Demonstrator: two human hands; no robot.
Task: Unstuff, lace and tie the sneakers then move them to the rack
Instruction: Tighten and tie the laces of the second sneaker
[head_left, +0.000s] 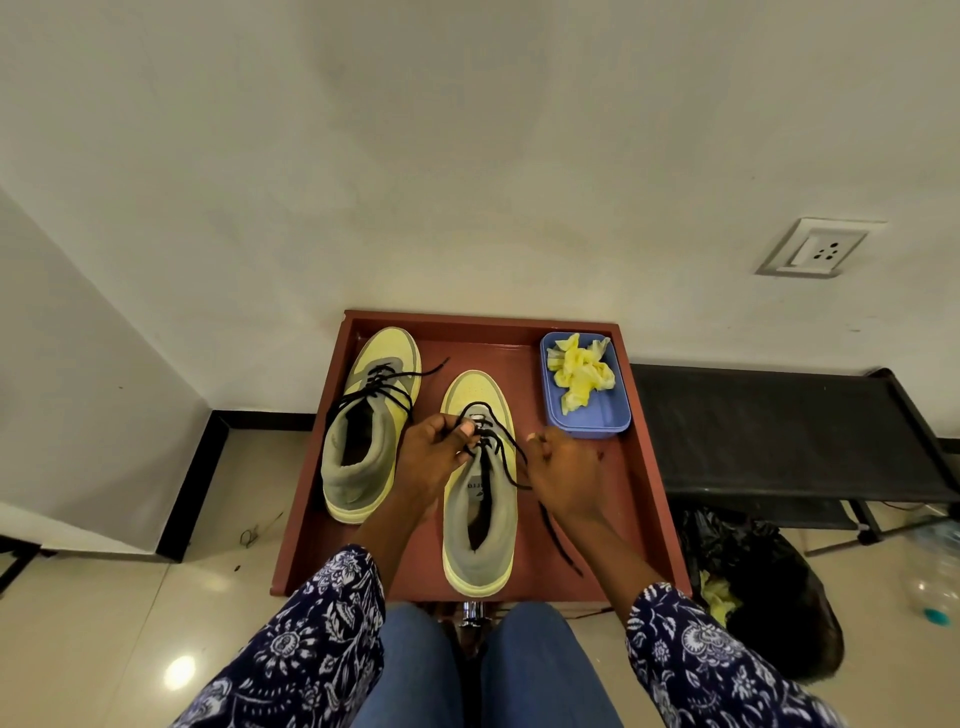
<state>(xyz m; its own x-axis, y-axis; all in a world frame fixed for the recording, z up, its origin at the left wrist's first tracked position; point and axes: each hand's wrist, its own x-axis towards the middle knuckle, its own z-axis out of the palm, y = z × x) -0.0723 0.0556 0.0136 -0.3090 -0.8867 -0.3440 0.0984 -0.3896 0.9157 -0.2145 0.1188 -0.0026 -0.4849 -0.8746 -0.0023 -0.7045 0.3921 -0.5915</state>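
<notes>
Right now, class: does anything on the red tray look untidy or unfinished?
Yes. The left sneaker has loose lace ends trailing past its sides, untied. The right sneaker's lace trails onto the tray while both hands work it.

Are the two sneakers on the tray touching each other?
Apart. The head view shows bare red tray floor between the left sneaker and the right sneaker near their toes.

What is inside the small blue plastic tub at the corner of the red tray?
The blue plastic tub holds crumpled yellow paper. Whatever lies beneath that paper is covered and cannot be seen.
</notes>
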